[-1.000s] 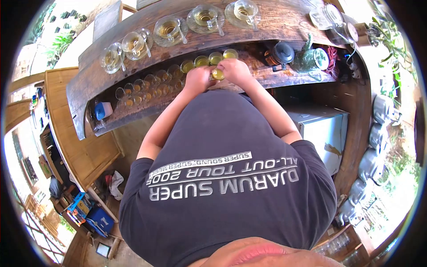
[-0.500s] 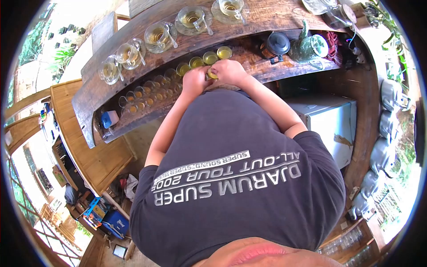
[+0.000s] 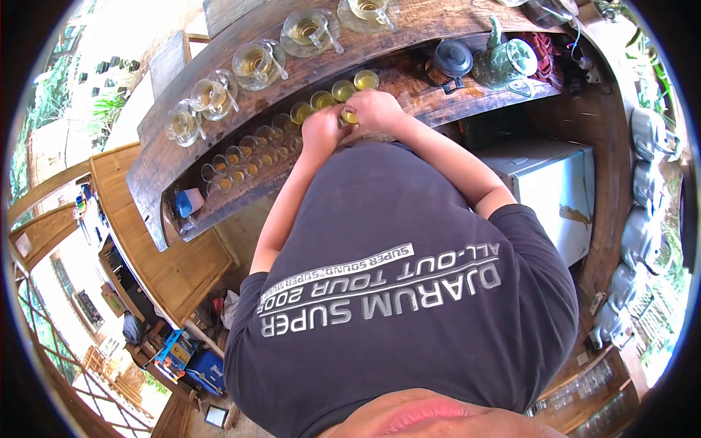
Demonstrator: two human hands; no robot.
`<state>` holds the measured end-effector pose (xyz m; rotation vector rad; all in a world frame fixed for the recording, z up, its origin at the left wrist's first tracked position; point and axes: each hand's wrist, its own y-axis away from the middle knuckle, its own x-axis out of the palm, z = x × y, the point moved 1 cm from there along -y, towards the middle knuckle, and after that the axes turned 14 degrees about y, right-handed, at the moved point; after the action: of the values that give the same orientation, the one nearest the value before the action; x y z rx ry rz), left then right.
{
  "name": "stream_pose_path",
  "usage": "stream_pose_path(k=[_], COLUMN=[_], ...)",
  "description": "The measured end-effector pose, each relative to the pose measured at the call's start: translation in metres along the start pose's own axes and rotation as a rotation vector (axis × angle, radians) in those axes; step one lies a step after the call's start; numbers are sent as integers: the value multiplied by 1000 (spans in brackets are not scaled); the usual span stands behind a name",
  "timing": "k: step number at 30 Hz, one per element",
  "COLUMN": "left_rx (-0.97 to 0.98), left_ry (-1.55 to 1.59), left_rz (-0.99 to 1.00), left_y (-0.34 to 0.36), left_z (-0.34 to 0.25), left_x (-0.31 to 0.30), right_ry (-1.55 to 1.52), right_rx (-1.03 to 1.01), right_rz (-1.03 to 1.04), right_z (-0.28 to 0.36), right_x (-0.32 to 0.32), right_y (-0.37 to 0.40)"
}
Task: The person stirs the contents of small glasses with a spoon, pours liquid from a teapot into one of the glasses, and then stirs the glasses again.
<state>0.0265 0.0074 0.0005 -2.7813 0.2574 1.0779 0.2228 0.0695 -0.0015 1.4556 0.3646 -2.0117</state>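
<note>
Four glasses [image 3: 343, 90] of yellow-green liquid stand left of the black-lidded press [image 3: 450, 61], left hand [image 3: 323, 133] and right hand [image 3: 374, 110] fingers gripping another filled glass [image 3: 351, 117].

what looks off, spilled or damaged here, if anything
A brownish patch breaks the pale front of the box-shaped appliance under the wooden counter; I can't tell whether it's a stain or damage. No clear spill or tipped glass shows around the yellow-filled glass between the left hand and right hand.
</note>
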Motion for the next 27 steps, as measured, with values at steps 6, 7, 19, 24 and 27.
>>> stream_pose_path(k=[6, 7, 19, 24, 27], left_rx=[13, -4, 1, -20, -8], left_ry=[-14, -11, 1, -1, -53], left_rz=[43, 64, 107, 113, 113], left_y=[-1, -1, -5, -5, -5], left_z=[-3, -3, 3, -3, 7], left_x=[-4, -5, -5, -7, -2], right_ry=[-21, -21, -63, -69, -97], right_rx=[72, 112, 40, 122, 101], right_rz=[-39, -90, -11, -113, -102], right_z=[6, 5, 8, 7, 3], right_x=[-5, -4, 5, 5, 11], right_y=[5, 5, 9, 9, 8])
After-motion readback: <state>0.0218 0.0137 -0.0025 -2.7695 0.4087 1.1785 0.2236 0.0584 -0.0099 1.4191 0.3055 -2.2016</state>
